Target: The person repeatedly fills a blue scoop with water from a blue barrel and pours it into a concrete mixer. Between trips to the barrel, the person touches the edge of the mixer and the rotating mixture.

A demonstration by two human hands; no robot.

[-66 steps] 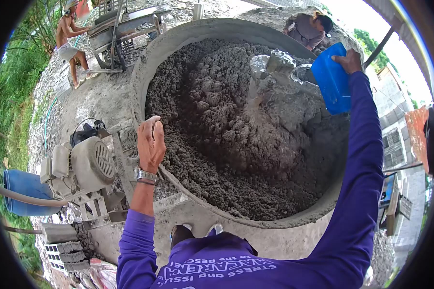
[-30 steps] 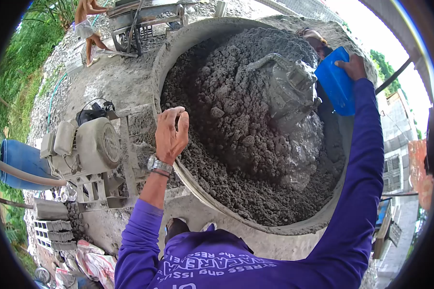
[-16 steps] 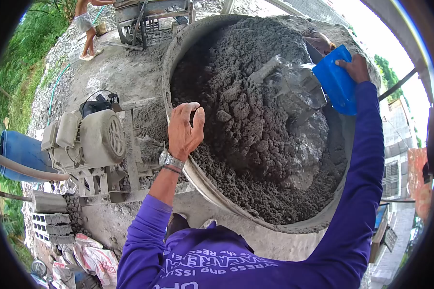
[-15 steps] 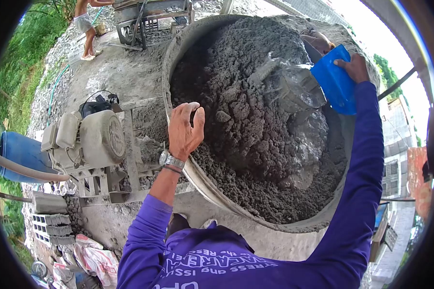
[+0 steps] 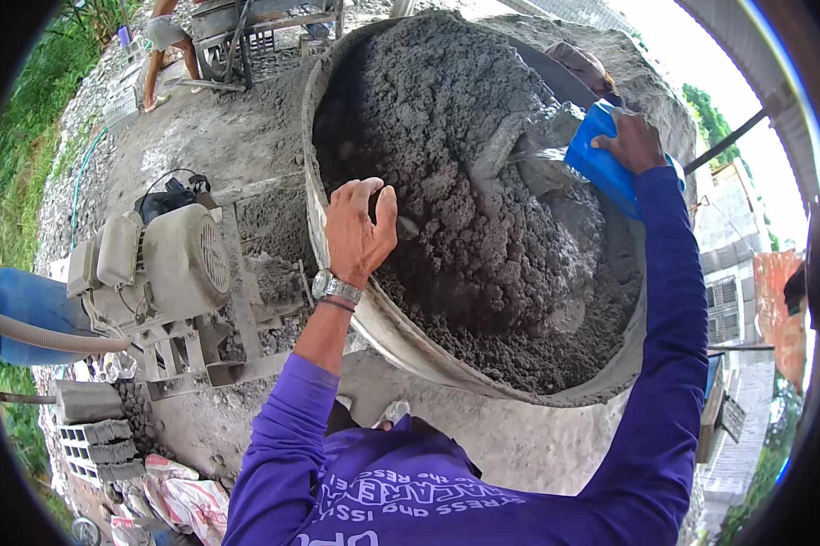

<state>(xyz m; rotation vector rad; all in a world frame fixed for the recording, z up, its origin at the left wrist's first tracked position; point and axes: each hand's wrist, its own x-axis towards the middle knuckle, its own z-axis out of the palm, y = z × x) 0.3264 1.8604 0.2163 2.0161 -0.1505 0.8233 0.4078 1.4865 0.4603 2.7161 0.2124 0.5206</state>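
Before me stands a large round mixing drum (image 5: 392, 314) filled with grey, lumpy concrete mix (image 5: 455, 173). My right hand (image 5: 635, 144) grips a blue plastic container (image 5: 601, 164) at the drum's far right side. The container is tilted, and water (image 5: 542, 155) runs from its mouth onto the mix, where a wet, shiny patch spreads. My left hand (image 5: 360, 227), with a watch at the wrist, is over the drum's near left rim. Its thumb stands apart from the slightly bent fingers, and nothing shows in it.
An electric motor (image 5: 187, 255) sits on a metal frame left of the drum, with a blue barrel (image 5: 28, 305) behind. Hollow blocks (image 5: 100, 446) and sacks (image 5: 187, 496) lie lower left. Another person (image 5: 169, 55) stands by a machine (image 5: 264, 18) at the upper left.
The blue container has tipped further, and its water stream is now narrower. My left hand has shifted slightly right relative to the rim. The person at the upper left has changed stance.
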